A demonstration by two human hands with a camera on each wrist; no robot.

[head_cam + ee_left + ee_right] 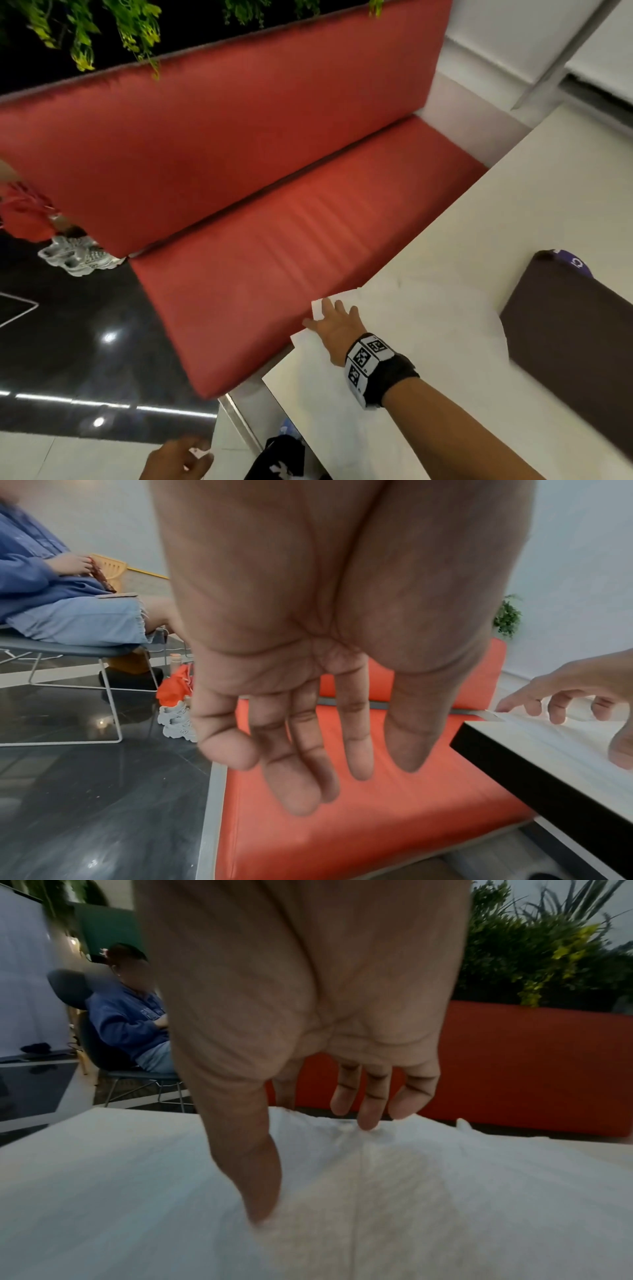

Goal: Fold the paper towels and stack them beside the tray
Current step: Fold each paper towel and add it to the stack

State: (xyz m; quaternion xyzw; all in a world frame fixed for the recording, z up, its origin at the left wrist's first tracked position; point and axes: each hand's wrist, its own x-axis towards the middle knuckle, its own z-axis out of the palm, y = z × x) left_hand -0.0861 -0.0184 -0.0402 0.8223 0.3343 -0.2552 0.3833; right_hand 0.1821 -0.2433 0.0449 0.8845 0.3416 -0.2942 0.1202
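A white paper towel (pixel 428 318) lies spread on the white table (pixel 513 205), its left end hanging a little past the table edge. My right hand (pixel 329 315) rests on that end with fingers spread. In the right wrist view the right hand (pixel 318 1164) touches the towel (pixel 428 1191) with thumb and fingertips and does not pinch it. The dark brown tray (pixel 575 342) sits just right of the towel. My left hand (pixel 185 455) hangs below and left of the table. Its fingers (pixel 301 777) are relaxed and empty over the bench.
A red padded bench (pixel 274 240) runs along the table's far side. A black bag (pixel 284 455) lies on the floor under the table corner. A purple item (pixel 575 262) peeks from behind the tray. A seated person (pixel 51 601) and white shoes (pixel 78 255) are off left.
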